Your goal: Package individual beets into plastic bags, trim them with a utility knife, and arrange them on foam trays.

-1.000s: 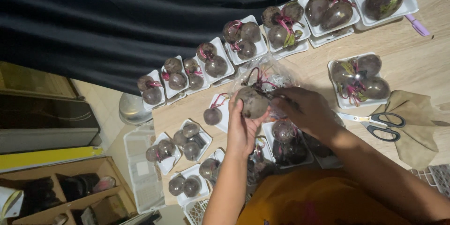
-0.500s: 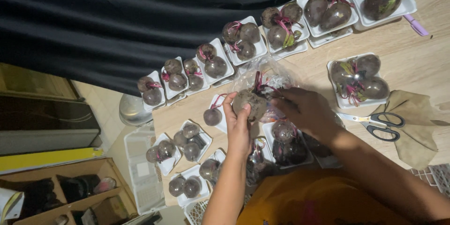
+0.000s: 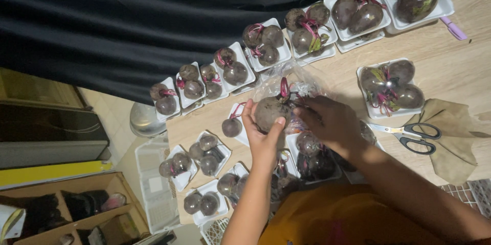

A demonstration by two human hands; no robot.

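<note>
Hands meet over the wooden table (image 3: 460, 76): the left hand (image 3: 261, 135) cups a beetroot (image 3: 270, 113) inside a clear plastic bag (image 3: 291, 84), while the right hand (image 3: 330, 120) pinches the bag's edge.

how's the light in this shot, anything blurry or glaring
Head view: dim, warm light, brightest on the wooden table at upper right; the black curtain and lower-left shelves sink into shadow. Small glare on the clear plastic bag around the beetroot. Left hand and right hand slightly soft.
</note>
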